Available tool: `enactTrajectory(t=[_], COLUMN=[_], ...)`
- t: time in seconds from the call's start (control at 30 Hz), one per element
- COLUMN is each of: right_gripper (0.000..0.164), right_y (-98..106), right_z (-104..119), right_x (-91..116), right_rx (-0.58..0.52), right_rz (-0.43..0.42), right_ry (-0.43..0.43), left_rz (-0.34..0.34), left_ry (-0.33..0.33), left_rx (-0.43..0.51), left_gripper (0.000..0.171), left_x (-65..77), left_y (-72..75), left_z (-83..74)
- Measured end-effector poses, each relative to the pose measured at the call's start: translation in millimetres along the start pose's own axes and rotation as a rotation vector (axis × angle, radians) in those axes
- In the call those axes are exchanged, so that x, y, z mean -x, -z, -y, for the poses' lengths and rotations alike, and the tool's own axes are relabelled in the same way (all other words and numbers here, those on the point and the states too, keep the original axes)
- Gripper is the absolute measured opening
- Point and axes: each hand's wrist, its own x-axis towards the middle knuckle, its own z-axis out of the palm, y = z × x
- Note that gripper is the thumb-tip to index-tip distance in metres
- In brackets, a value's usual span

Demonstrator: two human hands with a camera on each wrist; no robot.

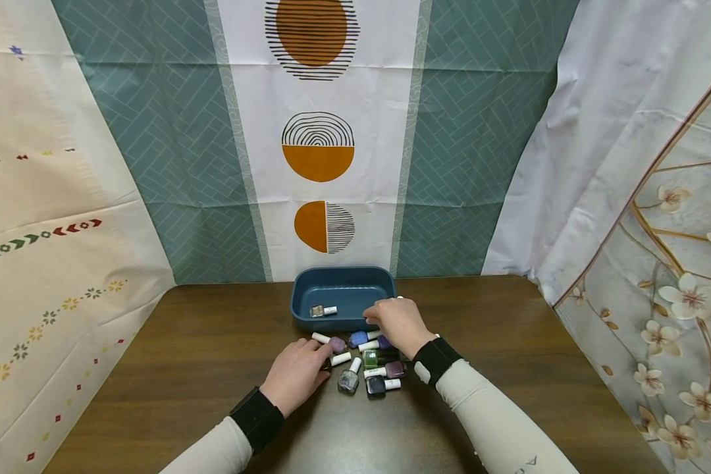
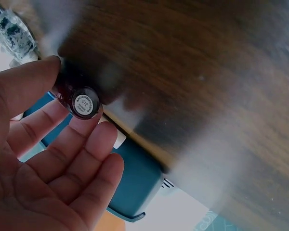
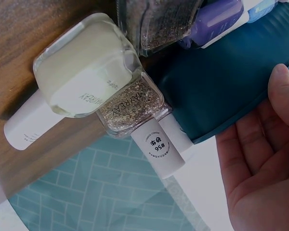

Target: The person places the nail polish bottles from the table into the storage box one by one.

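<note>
My left hand (image 1: 296,375) is low over the table, left of a cluster of nail polish bottles. Its thumb and fingertips pinch a dark red nail polish bottle (image 2: 77,98), the round label on its base facing the wrist camera. At the front right corner of the teal bin (image 1: 343,324), my right hand (image 1: 398,322) holds the rim. In the right wrist view its thumb (image 3: 282,79) overlaps the outer wall and its fingers pass behind the rim. A small glittery bottle with a white cap (image 1: 322,311) lies inside the bin.
In front of the bin lie a green bottle (image 1: 370,359), a grey glitter bottle (image 1: 348,380), a black bottle (image 1: 376,387) and several others. A pale bottle (image 3: 82,67) and a gold glitter bottle (image 3: 132,106) lie beside the bin. Patterned cloths (image 1: 480,131) hang behind the table.
</note>
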Motion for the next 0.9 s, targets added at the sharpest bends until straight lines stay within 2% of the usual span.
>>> enactTrajectory(t=[0.23,0.57,0.9], right_gripper=[0.017,0.018,0.018], right_y=[-0.7,-0.4,0.4], right_z=[-0.3,-0.2,0.2], right_x=[-0.2,-0.2,0.8], right_rx=[0.013,-0.007,-0.011], right_rz=[0.000,-0.003,-0.006], right_ry=[0.007,0.001,0.005], left_rz=[-0.017,-0.014,-0.047], left_ry=[-0.012,-0.008,-0.040], left_rx=[-0.017,-0.005,-0.006], left_gripper=[0.044,0.037,0.035], left_x=[2.0,3.3,4.7], left_y=[-3.3,-3.2,-2.7], left_z=[1.3,0.6,0.0])
